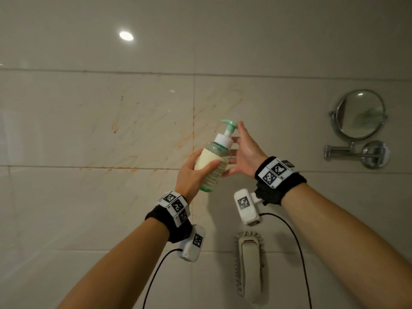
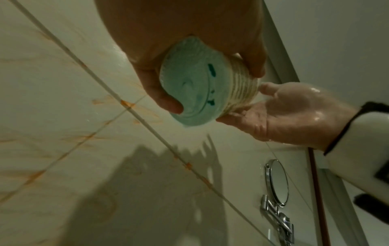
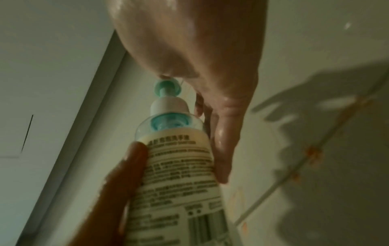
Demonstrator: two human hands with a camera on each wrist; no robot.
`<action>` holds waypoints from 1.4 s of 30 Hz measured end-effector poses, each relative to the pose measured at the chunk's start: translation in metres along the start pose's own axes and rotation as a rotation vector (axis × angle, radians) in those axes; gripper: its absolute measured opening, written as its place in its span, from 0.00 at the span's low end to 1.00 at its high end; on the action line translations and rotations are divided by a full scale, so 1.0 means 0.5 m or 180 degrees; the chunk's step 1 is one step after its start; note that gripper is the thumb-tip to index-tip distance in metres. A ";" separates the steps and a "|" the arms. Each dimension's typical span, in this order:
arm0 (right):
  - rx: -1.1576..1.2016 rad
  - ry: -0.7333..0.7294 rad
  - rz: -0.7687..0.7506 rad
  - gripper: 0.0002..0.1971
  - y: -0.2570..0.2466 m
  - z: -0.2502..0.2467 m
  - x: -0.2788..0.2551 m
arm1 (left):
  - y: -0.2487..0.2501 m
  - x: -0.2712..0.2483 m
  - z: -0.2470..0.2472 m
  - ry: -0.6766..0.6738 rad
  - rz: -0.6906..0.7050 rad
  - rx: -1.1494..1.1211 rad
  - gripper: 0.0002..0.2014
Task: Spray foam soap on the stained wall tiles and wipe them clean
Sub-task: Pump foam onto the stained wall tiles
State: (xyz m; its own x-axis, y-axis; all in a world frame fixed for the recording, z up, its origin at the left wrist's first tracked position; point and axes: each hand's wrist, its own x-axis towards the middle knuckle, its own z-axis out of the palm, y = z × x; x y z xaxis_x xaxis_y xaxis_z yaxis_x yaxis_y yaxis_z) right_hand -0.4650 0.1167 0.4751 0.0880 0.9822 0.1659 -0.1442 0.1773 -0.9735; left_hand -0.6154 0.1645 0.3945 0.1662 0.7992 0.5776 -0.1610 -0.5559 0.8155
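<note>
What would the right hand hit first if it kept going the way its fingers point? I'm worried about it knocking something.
Likely the foam soap bottle: the right hand already fingers its pump.

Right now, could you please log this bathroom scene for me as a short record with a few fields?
Left hand: grips the soap bottle round its body, tilted, pump end up
Right hand: open beside the bottle, a fingertip at the pump head
Hand condition: right hand looks wet
Wall tiles: orange stains, strongest along the grout lines
Foam on the tiles: none visible
Other fixtures: round mirror on the right, wall phone below
</note>
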 end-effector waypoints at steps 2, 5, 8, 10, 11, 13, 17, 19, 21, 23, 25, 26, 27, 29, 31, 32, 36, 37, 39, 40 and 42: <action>-0.0340 0.0217 -0.0366 0.28 -0.016 -0.004 0.011 | 0.003 0.028 0.016 0.0088 0.0078 -0.0033 0.28; -0.0975 0.0408 -0.0963 0.23 -0.029 -0.001 0.031 | 0.014 0.060 0.023 0.0133 0.0108 -0.0036 0.26; -0.1030 0.0457 -0.1180 0.32 -0.042 0.000 0.052 | 0.027 0.097 0.025 0.0099 0.0080 0.0005 0.25; -0.1002 0.0559 -0.1285 0.34 -0.052 -0.001 0.068 | 0.033 0.124 0.021 0.0035 0.0108 0.0087 0.25; -0.0987 0.0593 -0.1327 0.33 -0.057 0.000 0.077 | 0.034 0.135 0.018 0.0005 0.0139 0.0105 0.26; -0.0944 0.0661 -0.1374 0.30 -0.071 0.002 0.094 | 0.031 0.154 0.010 -0.0016 0.0224 0.0098 0.27; -0.0934 0.0802 -0.1517 0.25 -0.095 0.015 0.123 | 0.023 0.186 -0.001 -0.0122 0.0204 0.0086 0.26; -0.0997 0.0869 -0.1625 0.23 -0.102 0.022 0.131 | 0.029 0.202 -0.003 -0.0194 0.0224 0.0194 0.28; -0.0982 0.0914 -0.1637 0.22 -0.107 0.023 0.135 | 0.037 0.216 0.000 -0.0271 0.0203 0.0240 0.30; -0.0943 0.0949 -0.1650 0.24 -0.113 0.019 0.140 | 0.045 0.227 0.004 -0.0345 0.0151 0.0177 0.29; -0.0928 0.0988 -0.1677 0.28 -0.120 0.013 0.146 | 0.051 0.236 0.014 -0.0368 0.0180 0.0164 0.28; -0.0925 0.1044 -0.1680 0.29 -0.123 0.011 0.148 | 0.054 0.240 0.020 -0.0366 0.0201 0.0164 0.29; -0.0924 0.1116 -0.1677 0.30 -0.127 0.008 0.150 | 0.058 0.245 0.027 -0.0350 0.0209 0.0156 0.29; -0.0949 0.1255 -0.1641 0.31 -0.137 -0.001 0.157 | 0.065 0.256 0.041 -0.0311 0.0193 0.0142 0.29; -0.0973 0.1340 -0.1592 0.32 -0.150 -0.010 0.166 | 0.072 0.265 0.055 -0.0282 0.0177 0.0115 0.29; -0.0971 0.1371 -0.1600 0.32 -0.157 -0.015 0.171 | 0.076 0.269 0.061 -0.0259 0.0164 0.0075 0.29; -0.0880 0.1458 -0.1649 0.29 -0.187 -0.021 0.178 | 0.097 0.283 0.073 -0.0142 0.0160 -0.0042 0.26; -0.0840 0.1462 -0.1684 0.28 -0.192 -0.022 0.181 | 0.102 0.286 0.073 -0.0136 0.0165 -0.0019 0.26; -0.0814 0.1469 -0.1747 0.27 -0.197 -0.022 0.188 | 0.110 0.290 0.072 -0.0131 0.0161 -0.0002 0.25; -0.0798 0.1474 -0.1772 0.26 -0.198 -0.022 0.191 | 0.112 0.291 0.071 -0.0121 0.0157 -0.0007 0.25; -0.0785 0.1514 -0.1814 0.25 -0.200 -0.023 0.195 | 0.117 0.294 0.071 -0.0096 0.0155 -0.0035 0.25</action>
State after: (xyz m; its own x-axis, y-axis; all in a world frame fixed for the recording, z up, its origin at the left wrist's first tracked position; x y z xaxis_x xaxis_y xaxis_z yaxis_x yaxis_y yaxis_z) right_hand -0.4307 0.1941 0.5869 0.5037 0.6018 0.6198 0.2684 0.5730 -0.7744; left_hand -0.5660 0.2415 0.5283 0.1873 0.7640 0.6175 -0.1802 -0.5912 0.7861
